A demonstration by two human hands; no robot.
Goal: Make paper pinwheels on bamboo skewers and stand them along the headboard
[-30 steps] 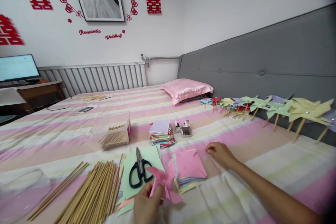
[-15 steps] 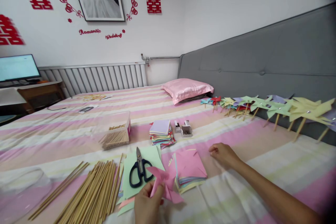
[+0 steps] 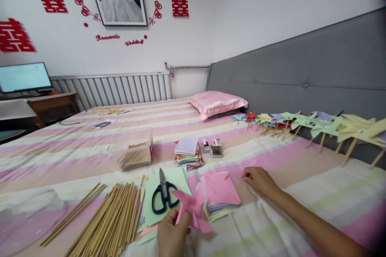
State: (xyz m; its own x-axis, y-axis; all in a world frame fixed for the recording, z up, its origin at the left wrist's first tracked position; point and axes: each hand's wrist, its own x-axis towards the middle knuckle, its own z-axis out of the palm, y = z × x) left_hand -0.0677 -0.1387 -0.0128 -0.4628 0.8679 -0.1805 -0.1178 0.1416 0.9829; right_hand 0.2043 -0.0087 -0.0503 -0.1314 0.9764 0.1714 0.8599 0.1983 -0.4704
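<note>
My left hand is closed round a pink folded paper pinwheel, held just above the striped bed sheet near its front edge. My right hand rests on the sheet with its fingers curled, right of a stack of cut coloured paper squares with pink on top; what its fingertips pinch, if anything, is too small to see. Black-handled scissors lie on a green sheet of paper just left of the pinwheel.
A bundle of bamboo sticks lies at the left. Behind are a box of short sticks, a paper stack and small pin boxes. Finished pinwheels lean on the grey headboard. A pink pillow lies farther back.
The camera has shifted slightly, so everything sits a little right and lower. My right hand has slid a little toward me on the sheet. The left hand still holds the pinwheel.
</note>
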